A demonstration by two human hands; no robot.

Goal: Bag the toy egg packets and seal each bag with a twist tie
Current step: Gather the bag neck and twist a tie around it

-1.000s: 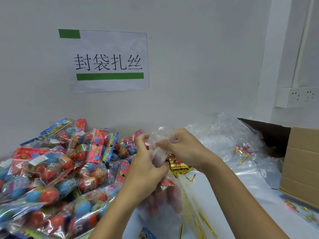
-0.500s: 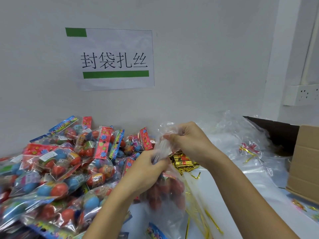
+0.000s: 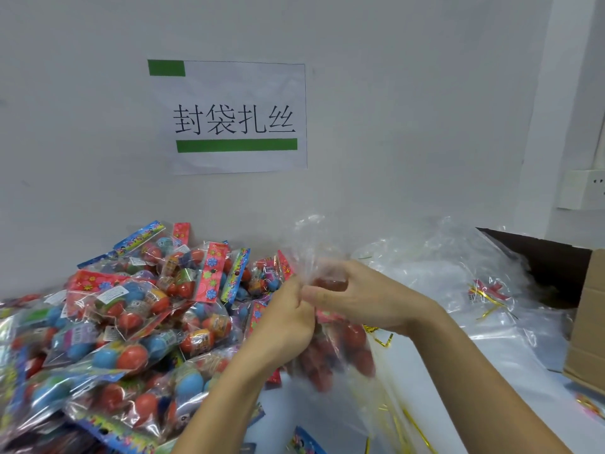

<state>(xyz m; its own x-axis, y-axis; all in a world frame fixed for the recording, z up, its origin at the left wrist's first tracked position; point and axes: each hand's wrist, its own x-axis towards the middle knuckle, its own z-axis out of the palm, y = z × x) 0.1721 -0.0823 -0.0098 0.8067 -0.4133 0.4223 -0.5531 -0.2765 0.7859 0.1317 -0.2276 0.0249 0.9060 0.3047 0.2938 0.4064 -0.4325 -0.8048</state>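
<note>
Egg packets heaped left, held bag centre, spare bags behind right, cardboard box far right

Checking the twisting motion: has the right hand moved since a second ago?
Yes. Against the wall sign, the right hand has dropped lower and shifted slightly left, meeting the left hand at the neck of the bag.

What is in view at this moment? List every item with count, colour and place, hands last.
toy egg packets: a large pile, red and blue, left.
clear bag: one, holding red eggs, centre.
twist ties: several, gold, right.
empty bags: a heap, clear, right rear.
cardboard box: one, brown, far right.
sign: one, white and green, wall.
socket: one, white, wall.
left hand: grips the bag neck.
right hand: grips it too.
</note>
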